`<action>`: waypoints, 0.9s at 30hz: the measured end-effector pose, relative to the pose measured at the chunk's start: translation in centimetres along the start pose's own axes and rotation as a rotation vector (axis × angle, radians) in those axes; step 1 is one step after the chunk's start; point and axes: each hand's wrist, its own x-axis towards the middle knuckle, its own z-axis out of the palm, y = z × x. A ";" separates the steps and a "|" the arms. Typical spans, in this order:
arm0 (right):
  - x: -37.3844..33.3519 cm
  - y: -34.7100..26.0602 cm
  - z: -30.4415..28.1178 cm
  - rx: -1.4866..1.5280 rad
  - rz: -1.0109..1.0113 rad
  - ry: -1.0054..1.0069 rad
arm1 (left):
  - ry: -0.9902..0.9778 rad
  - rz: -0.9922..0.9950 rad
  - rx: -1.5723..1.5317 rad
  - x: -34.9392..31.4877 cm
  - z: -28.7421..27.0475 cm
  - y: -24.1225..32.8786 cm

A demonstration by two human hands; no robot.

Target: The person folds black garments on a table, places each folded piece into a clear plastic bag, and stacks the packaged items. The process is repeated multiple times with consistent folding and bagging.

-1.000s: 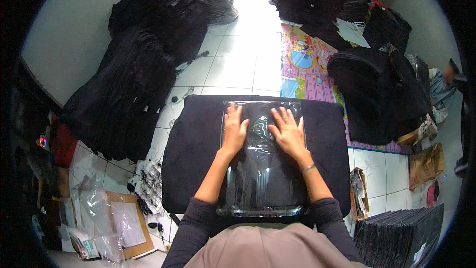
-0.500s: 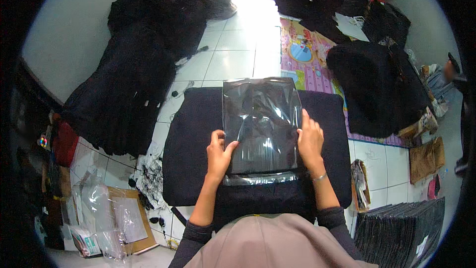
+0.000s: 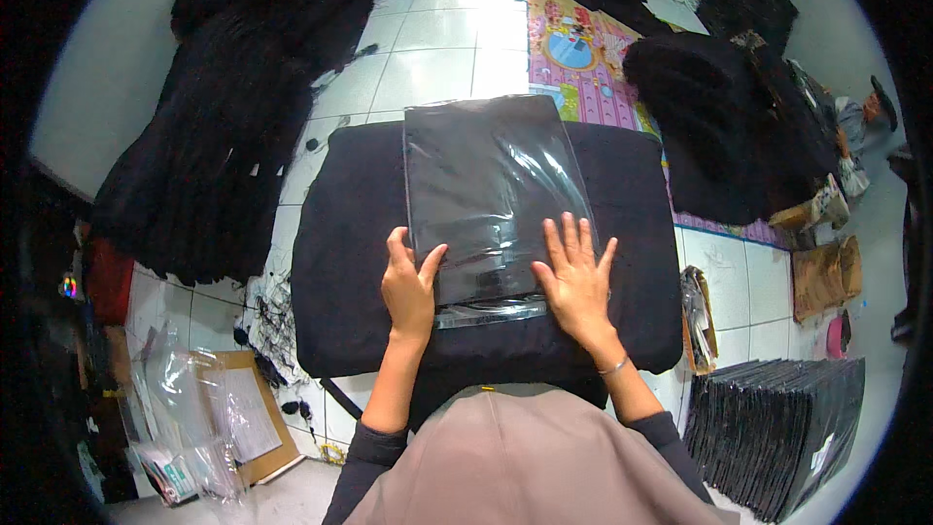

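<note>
Plastic packet (image 3: 476, 175), left hand (image 3: 408, 290) half curled at its edge, grip unclear, right hand (image 3: 577, 284) spread flat, gripping nothing; uneven pressing could crease it

We saw glossy, creased, clear plastic around the dark pack (image 3: 481, 175), which reached past the far edge of the worktop (image 3: 340, 262), whose cover looked like matt black cloth. Off its near left corner, we noted crinkled, shiny plastic bags (image 3: 185, 394), brown card (image 3: 279, 437) and smooth white paper (image 3: 248, 418); off its near right corner, a stack (image 3: 748, 428) with a plastic sheen. Beyond its far left corner, the heap (image 3: 209, 156) looked like matt cloth, the tiles (image 3: 423, 68) smooth and glossy.
</note>
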 end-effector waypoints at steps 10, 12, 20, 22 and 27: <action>-0.2 -6.1 -2.7 0.373 -0.493 0.015 | -0.434 -0.347 -0.507 -3.1 -5.7 -2.0; -0.3 -8.2 -2.4 0.406 -0.605 -0.252 | -0.426 -0.378 -0.574 -4.1 -6.0 -2.0; -1.4 -9.6 -2.9 0.431 -0.696 -0.343 | -0.398 -0.470 -0.632 -7.3 -6.7 -1.8; -1.2 -9.6 -3.0 0.691 -0.593 -0.346 | -0.340 -0.435 -0.624 -8.0 -6.7 -1.7; -1.1 -10.4 -2.5 0.970 -0.342 -0.293 | -0.320 -0.418 -0.597 -8.8 -6.5 -1.5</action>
